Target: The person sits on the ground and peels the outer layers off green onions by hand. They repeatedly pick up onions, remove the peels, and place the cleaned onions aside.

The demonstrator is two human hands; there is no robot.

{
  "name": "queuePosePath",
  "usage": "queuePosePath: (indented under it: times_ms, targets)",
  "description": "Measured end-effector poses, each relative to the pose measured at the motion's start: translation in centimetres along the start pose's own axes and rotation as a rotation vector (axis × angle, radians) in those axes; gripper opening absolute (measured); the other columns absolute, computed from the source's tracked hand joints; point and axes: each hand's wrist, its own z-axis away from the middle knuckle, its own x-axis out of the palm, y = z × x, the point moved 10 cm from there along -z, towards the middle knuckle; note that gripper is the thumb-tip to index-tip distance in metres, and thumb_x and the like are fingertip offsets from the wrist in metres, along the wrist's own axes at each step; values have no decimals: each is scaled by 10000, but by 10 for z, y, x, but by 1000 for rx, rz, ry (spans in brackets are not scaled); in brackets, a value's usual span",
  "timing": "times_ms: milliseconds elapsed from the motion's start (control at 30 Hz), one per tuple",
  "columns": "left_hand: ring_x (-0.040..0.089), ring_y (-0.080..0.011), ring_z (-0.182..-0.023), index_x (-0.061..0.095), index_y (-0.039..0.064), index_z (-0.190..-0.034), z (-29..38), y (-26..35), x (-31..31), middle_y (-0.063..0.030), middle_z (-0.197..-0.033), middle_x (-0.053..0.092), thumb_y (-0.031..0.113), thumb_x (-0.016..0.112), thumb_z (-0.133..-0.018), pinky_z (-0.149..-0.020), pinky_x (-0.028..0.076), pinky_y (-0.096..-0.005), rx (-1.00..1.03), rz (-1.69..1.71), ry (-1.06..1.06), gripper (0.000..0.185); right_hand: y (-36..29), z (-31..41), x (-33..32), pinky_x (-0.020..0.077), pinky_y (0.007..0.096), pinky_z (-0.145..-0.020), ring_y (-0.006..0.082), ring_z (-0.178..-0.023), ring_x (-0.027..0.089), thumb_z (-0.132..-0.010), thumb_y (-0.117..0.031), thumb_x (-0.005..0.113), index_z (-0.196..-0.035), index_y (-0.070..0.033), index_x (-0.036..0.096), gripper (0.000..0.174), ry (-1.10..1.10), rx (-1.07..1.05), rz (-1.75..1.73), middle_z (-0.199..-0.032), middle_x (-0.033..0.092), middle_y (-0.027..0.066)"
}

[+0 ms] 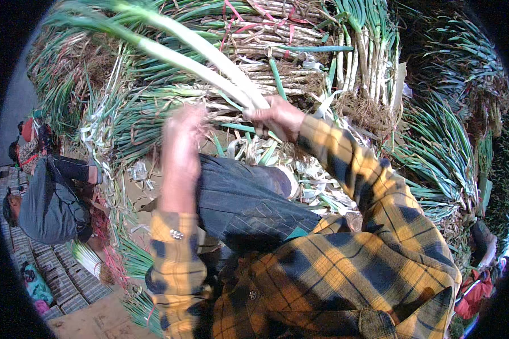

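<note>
In my right hand (pixel 278 116) are two long green onions (pixel 203 70), gripped near their root ends. Their clean white stalks slant up to the left, and the green leaves blur with motion at the top. My left hand (pixel 185 127) is up beside the stalks on their left, smeared by motion, so its fingers and anything in them are unclear. Pale peeled onion skins (pixel 322 186) lie on the ground past my knee. Directly beyond both hands is a wide pile of unpeeled green onions (pixel 271 78) with brown, rooty stalks, partly tied with red ribbon.
A bundle of green onions (pixel 371 63) stands roots down at the upper right. More onions (pixel 441 152) heap along the right side. At left, people (pixel 55 199) sit low near a tied bundle of white-stalked onions (pixel 89 260). A red cloth item (pixel 475 294) is at lower right.
</note>
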Motion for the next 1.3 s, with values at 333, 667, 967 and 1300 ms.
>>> queuePosePath:
  times_ms: [333,667,967,1300]
  targets:
    - [626,-244,-807,528,-23,-1046,64,-141,61,-123,-911,623,131,448,-909,-681,532,-370,-488,729,-137,221,47,-19,39,489,239,-569,93,-732,578,-817,-273,682,-1094,-94,554,354,-33,71,-234,-849,599,1]
    - [599,-222,-550,572,-28,-991,97,-115,55,-149,-794,622,236,488,-897,-394,435,-264,-506,796,-285,293,32,34,89,526,302,-727,148,-833,604,-858,-297,617,-1232,-77,481,455,-99,277,-77,-959,600,62]
    - [578,-132,-643,512,-24,-1054,224,-71,36,-60,-755,557,198,528,-876,-550,488,-252,-518,538,-394,286,-38,-63,50,547,442,-725,288,-862,645,-864,-188,601,-1065,-24,543,265,-37,74,-616,-975,638,175]
    - [638,-215,-675,382,-57,-1208,265,-81,-44,-110,-820,581,241,593,-843,-566,537,-288,-202,587,-256,516,-11,-54,194,514,365,-572,203,-631,592,-855,-188,598,-888,-95,507,134,35,64,-253,-726,589,67]
